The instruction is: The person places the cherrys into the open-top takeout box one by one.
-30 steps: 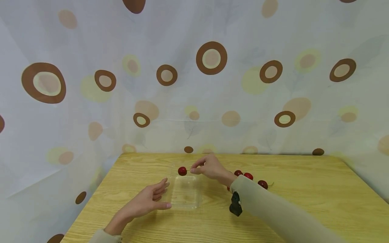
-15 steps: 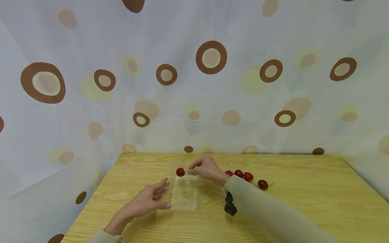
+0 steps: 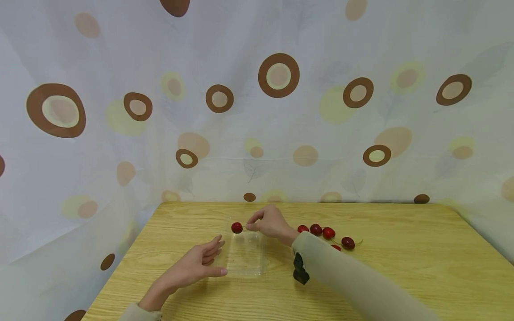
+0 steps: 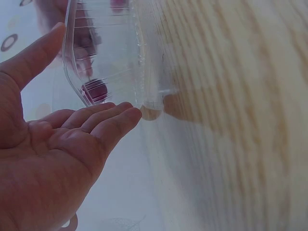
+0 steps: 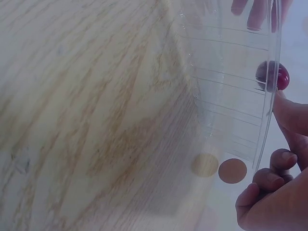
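Note:
A dark red cherry (image 3: pixel 237 228) hangs by its stem over the far end of a clear plastic box (image 3: pixel 246 273). My right hand (image 3: pixel 271 221) pinches that stem between thumb and fingertips. In the right wrist view the cherry (image 5: pixel 282 77) is at the box's upper rim, partly seen through the wall. To the left of the box, my left hand (image 3: pixel 194 266) is held with thumb and fingers spread. In the left wrist view the fingertips of the left hand (image 4: pixel 62 149) are at the box's side (image 4: pixel 113 53); whether they touch it I cannot tell.
Several cherries (image 3: pixel 329 233) lie on the wooden table (image 3: pixel 401 267) right of the box, one partly behind the right sleeve (image 3: pixel 341 272). A patterned curtain (image 3: pixel 281 133) hangs behind the table and along its left side.
My right hand has shifted slightly left, bringing the cherry farther over the box. Its forearm now covers fewer of the cherries on the table. The left hand stays put.

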`<action>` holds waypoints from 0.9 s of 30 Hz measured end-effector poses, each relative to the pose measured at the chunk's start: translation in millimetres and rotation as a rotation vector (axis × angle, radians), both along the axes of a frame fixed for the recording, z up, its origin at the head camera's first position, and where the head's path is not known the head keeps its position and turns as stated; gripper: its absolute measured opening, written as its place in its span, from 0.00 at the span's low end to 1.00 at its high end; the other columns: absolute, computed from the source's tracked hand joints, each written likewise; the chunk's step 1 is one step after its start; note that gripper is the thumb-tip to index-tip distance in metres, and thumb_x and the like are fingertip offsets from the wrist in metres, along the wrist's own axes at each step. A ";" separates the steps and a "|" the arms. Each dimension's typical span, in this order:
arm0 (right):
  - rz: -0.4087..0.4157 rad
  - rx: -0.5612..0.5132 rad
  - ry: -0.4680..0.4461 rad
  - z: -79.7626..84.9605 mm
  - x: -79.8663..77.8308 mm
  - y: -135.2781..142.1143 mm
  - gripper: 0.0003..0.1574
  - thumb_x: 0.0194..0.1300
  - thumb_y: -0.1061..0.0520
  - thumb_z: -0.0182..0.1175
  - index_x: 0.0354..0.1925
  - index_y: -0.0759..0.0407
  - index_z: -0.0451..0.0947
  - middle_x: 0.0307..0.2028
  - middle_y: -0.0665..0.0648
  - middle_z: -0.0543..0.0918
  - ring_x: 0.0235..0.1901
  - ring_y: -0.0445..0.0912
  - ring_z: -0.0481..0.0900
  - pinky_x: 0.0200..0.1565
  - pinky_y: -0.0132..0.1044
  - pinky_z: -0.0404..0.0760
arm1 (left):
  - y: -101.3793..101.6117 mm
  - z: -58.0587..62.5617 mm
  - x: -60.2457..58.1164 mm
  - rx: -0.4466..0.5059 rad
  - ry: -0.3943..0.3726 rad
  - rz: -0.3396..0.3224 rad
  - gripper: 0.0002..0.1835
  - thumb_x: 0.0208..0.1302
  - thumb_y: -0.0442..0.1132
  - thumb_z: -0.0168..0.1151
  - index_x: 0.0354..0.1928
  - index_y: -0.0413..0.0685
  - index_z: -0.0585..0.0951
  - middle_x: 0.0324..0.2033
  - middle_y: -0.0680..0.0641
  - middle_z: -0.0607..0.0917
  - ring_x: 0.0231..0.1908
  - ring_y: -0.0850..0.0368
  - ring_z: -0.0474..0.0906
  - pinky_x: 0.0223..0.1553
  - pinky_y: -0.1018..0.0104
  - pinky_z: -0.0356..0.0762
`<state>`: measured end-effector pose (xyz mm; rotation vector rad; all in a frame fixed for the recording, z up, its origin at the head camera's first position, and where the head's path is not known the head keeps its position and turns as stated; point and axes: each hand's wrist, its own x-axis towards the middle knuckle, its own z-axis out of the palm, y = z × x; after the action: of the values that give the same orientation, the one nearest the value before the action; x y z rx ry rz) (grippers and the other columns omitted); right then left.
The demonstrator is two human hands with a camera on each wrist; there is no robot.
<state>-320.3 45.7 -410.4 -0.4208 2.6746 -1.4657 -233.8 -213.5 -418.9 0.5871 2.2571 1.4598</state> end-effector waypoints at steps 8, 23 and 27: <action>-0.014 0.010 0.008 -0.1 0.3 -3.4 0.03 0.64 0.61 0.76 0.32 0.59 0.93 0.38 0.53 0.88 0.40 0.48 0.80 0.37 0.38 0.78 | -0.6 -1.2 -1.3 -0.007 0.004 -0.001 0.51 0.74 0.41 0.69 0.83 0.32 0.46 0.79 0.27 0.55 0.77 0.29 0.55 0.73 0.38 0.61; -0.017 -0.012 0.052 11.2 -2.8 18.1 0.05 0.67 0.57 0.75 0.39 0.58 0.94 0.46 0.55 0.85 0.40 0.49 0.74 0.36 0.40 0.72 | -0.4 -3.1 -2.9 -0.002 -0.008 0.001 0.51 0.74 0.41 0.69 0.83 0.33 0.45 0.79 0.27 0.54 0.77 0.29 0.54 0.74 0.39 0.60; -0.015 0.013 0.089 24.5 -3.0 38.4 0.05 0.68 0.55 0.75 0.38 0.55 0.94 0.47 0.53 0.88 0.48 0.52 0.82 0.48 0.47 0.82 | -0.8 -2.8 -2.6 -0.005 -0.007 0.000 0.51 0.74 0.41 0.69 0.83 0.32 0.45 0.79 0.27 0.54 0.77 0.29 0.54 0.74 0.39 0.61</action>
<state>-323.3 84.1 -385.8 -0.4779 2.7596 -1.4665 -236.4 -214.3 -421.7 0.5797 2.2552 1.4537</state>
